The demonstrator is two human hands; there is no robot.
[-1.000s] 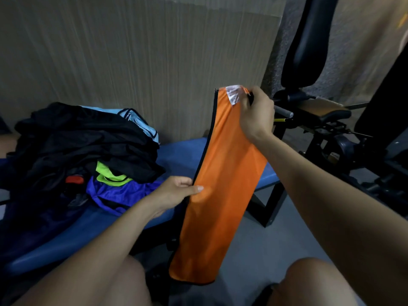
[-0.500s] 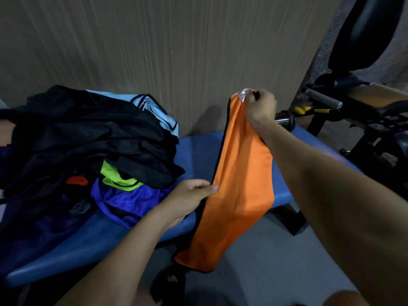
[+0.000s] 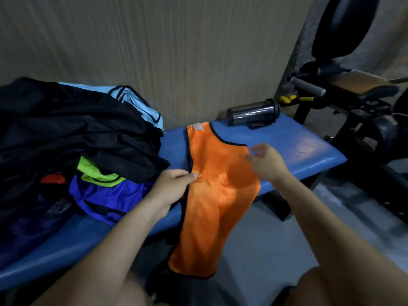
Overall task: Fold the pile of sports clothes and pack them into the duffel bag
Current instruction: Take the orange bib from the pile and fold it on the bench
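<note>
An orange vest [image 3: 217, 195] with black trim, folded lengthwise, lies across the blue bench [image 3: 298, 149]; its lower half hangs over the front edge. My left hand [image 3: 174, 186] pinches the vest's left edge at mid-length. My right hand [image 3: 263, 161] hovers just above the vest's right edge, blurred, fingers loosely spread and holding nothing. A pile of clothes [image 3: 72, 138] in black, light blue, lime and royal blue sits on the bench's left part. I see no duffel bag.
A dark shaker bottle [image 3: 254, 114] lies on its side at the bench's back, by the wood-panelled wall. Black gym equipment [image 3: 353, 102] stands at the right. My knees are at the bottom, above grey floor.
The vest was held up in the air by its top in my right hand. It now lies on the bench, and my right hand has let go. My left hand keeps its pinch.
</note>
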